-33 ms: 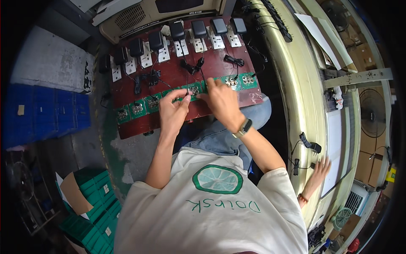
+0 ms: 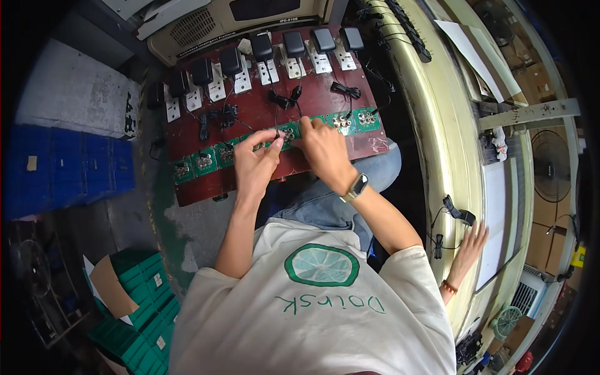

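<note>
My left hand [image 2: 256, 161] is closed in a pinch on the plug end of a thin black adapter cable [image 2: 276, 115], close to a green circuit board [image 2: 289, 134] with round metal jacks. Just right of it, my right hand [image 2: 326, 153] is closed over the same row of boards. Another black cable [image 2: 300, 109] runs down into its fingers, which hide the plug end. Black power adapters [image 2: 262, 45] stand in a row of white sockets [image 2: 267, 73] along the far side of the dark red bench [image 2: 250, 109].
A beige machine [image 2: 206, 28] stands behind the bench. On the right runs a cream conveyor [image 2: 431, 125], where a co-worker's hand [image 2: 465, 253] is beside a black adapter [image 2: 466, 217]. Blue bins [image 2: 69, 165] are at left, green crates [image 2: 140, 281] at lower left.
My right hand has shifted very slightly left, while my left hand stays nearly in place. The co-worker's hand has moved a little farther along the conveyor toward the adapter.
</note>
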